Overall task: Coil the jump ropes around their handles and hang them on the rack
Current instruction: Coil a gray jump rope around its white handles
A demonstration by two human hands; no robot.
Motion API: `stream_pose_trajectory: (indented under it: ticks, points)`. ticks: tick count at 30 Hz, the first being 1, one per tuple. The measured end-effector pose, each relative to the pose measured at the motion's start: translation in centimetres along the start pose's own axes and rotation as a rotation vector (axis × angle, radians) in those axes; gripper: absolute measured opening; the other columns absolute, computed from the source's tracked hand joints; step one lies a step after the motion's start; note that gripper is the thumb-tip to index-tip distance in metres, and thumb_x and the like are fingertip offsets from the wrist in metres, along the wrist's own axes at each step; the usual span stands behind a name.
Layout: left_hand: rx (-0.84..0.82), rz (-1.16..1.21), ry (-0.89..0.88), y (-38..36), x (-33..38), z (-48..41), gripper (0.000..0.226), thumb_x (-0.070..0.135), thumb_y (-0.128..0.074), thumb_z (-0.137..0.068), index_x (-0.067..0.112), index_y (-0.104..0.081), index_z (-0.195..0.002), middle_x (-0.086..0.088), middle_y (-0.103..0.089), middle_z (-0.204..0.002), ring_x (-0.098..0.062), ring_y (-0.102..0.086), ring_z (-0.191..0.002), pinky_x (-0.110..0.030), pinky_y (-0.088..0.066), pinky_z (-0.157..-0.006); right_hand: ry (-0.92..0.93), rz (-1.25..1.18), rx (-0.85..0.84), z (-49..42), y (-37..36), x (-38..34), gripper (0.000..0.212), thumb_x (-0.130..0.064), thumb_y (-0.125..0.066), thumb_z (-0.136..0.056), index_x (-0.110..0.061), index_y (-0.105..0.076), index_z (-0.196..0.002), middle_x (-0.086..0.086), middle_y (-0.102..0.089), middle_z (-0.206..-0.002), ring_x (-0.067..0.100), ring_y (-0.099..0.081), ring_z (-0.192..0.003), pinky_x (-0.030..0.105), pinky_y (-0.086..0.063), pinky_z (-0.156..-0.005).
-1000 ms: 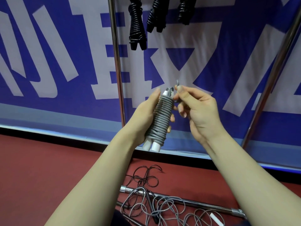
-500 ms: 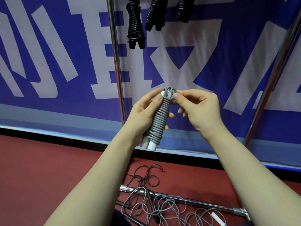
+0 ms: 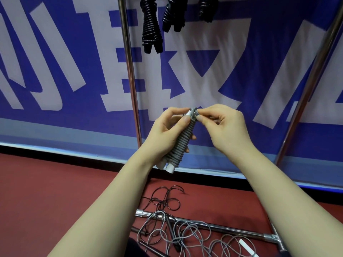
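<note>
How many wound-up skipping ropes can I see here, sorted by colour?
black coiled ropes: 3
grey coiled rope: 1
Total: 4
The loose ropes on the floor are too tangled to count.

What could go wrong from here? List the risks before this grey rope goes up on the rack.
1. The right hand only pinches the rope end at the top of the grey coiled jump rope; if it slips, the coils could unwind.
2. Loose ropes lie tangled over the rack's floor bar below, a possible snag for feet.
</note>
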State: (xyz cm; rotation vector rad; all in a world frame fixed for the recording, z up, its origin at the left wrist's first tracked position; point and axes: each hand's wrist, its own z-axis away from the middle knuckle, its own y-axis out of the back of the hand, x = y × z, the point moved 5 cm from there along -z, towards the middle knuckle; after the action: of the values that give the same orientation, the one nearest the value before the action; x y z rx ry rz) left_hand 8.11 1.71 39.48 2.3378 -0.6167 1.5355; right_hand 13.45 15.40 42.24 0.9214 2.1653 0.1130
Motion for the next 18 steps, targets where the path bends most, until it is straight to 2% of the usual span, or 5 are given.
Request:
stream_pose_trajectory:
  ticks: [3,8,13,15,18]
  points:
    - [-0.018,0.085,0.064,-0.3,-0.3,0.2,0.012,0.017,-0.053,-0.100,0.014,-0.057,-0.111,-0.011,-0.064,-0.096,-0.022,-0.069,-0.065,-0.032,-0.055,-0.046,0.096,0.020,0.028,0.2,0.1,0.1,0.014,0.001,-0.068,-0.086,-0.004,-0.076,-0.095,0.005,-0.066,-0.083,0.010,-0.058,-0.081,0.010,-0.044,-0.071]
    - [-0.028,0.197,0.110,-0.5,-0.5,0.3,0.010,0.016,-0.052,-0.101,0.012,-0.055,-0.110,-0.020,-0.063,-0.101,-0.023,-0.066,-0.062,-0.032,-0.054,-0.045,0.026,-0.098,0.058,0.2,-0.2,0.6,0.013,-0.002,-0.070,-0.086,-0.007,-0.077,-0.095,0.001,-0.059,-0.087,0.009,-0.062,-0.079,0.022,-0.051,-0.072]
    - [-0.041,0.200,0.111,-0.5,-0.6,0.6,0.011,0.014,-0.053,-0.099,0.009,-0.054,-0.109,-0.012,-0.066,-0.101,-0.026,-0.066,-0.066,-0.034,-0.055,-0.046,0.067,-0.016,0.096,0.5,-0.4,0.3,0.010,0.002,-0.068,-0.086,-0.002,-0.076,-0.090,0.006,-0.055,-0.079,-0.002,-0.058,-0.070,0.008,-0.042,-0.065]
    - [-0.039,0.123,0.089,-0.5,-0.7,0.6,0.015,0.014,-0.054,-0.099,0.005,-0.053,-0.112,-0.013,-0.066,-0.106,-0.025,-0.067,-0.068,-0.035,-0.056,-0.047,0.078,0.058,0.123,0.8,-0.7,0.5,0.008,0.001,-0.067,-0.087,-0.001,-0.074,-0.086,0.008,-0.057,-0.079,0.008,-0.061,-0.069,0.017,-0.049,-0.066]
    - [-0.031,0.043,0.052,-0.6,-0.6,0.5,0.014,0.015,-0.055,-0.099,0.007,-0.055,-0.111,-0.017,-0.062,-0.112,-0.024,-0.068,-0.069,-0.036,-0.056,-0.048,0.072,0.093,0.146,1.0,-1.0,0.8,0.006,-0.002,-0.066,-0.087,-0.001,-0.071,-0.084,0.008,-0.058,-0.080,0.027,-0.062,-0.069,0.046,-0.054,-0.067]
